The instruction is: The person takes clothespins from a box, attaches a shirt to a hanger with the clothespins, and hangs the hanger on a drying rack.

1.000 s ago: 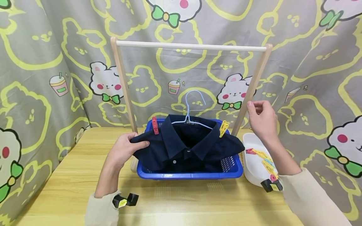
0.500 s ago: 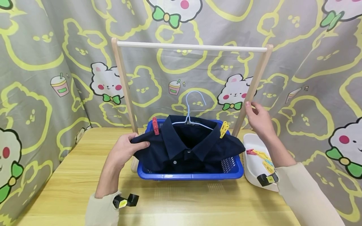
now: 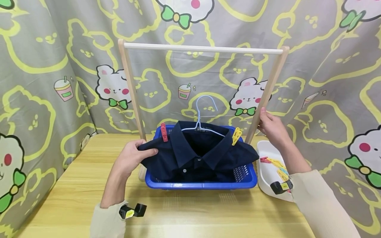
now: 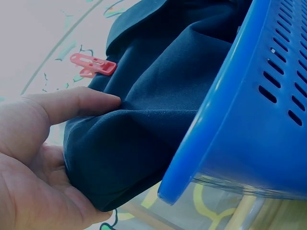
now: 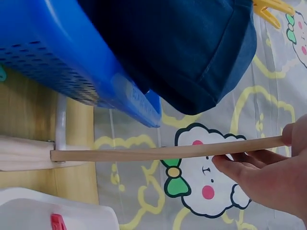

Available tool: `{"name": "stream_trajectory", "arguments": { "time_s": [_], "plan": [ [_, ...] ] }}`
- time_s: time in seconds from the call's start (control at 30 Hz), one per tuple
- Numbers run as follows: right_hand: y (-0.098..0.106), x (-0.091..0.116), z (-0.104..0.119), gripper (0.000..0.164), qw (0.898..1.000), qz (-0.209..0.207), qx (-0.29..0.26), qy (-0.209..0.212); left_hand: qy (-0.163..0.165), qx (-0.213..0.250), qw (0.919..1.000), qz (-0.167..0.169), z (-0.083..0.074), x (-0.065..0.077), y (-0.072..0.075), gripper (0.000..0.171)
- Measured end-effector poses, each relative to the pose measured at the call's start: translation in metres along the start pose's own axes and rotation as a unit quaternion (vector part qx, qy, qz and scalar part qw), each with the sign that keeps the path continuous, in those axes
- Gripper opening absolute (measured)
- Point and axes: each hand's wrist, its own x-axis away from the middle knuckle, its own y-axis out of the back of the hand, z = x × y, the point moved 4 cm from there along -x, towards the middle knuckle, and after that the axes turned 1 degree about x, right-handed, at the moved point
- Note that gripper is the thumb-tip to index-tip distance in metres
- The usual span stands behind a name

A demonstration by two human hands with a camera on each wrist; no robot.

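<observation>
My left hand (image 3: 130,158) pinches the left shoulder of a dark navy shirt (image 3: 198,158), thumb on top and the other fingers underneath. In the left wrist view, the cloth (image 4: 153,86) folds under my thumb. A light blue wire hanger (image 3: 198,112) sits inside the collar, its hook sticking up. One red clothespin (image 3: 164,132) and one yellow clothespin (image 3: 236,136) grip the shoulders. The shirt lies over a blue basket (image 3: 200,185). My right hand (image 3: 275,130) holds the right post of a wooden rack (image 3: 269,89), thumb on one side and fingers on the other.
The rack's white crossbar (image 3: 202,49) spans above the basket. To the right, a white tray (image 3: 263,181) holds several coloured clothespins (image 3: 276,163), partly behind my right forearm. Everything stands on a wooden table (image 3: 184,215), before a patterned curtain (image 3: 202,19).
My right hand has moved slightly down and closed its fingers around the rack's right post. The left hand and shirt have stayed where they were.
</observation>
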Motion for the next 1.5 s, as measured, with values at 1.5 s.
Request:
{"name": "stream_trajectory", "arguments": {
  "time_s": [1.5],
  "plan": [
    [0.007, -0.010, -0.006, 0.066, 0.997, -0.051, 0.039, 0.034, 0.007, -0.012, 0.9999, -0.007, -0.004, -0.006, 0.000, 0.030]
  ]
}}
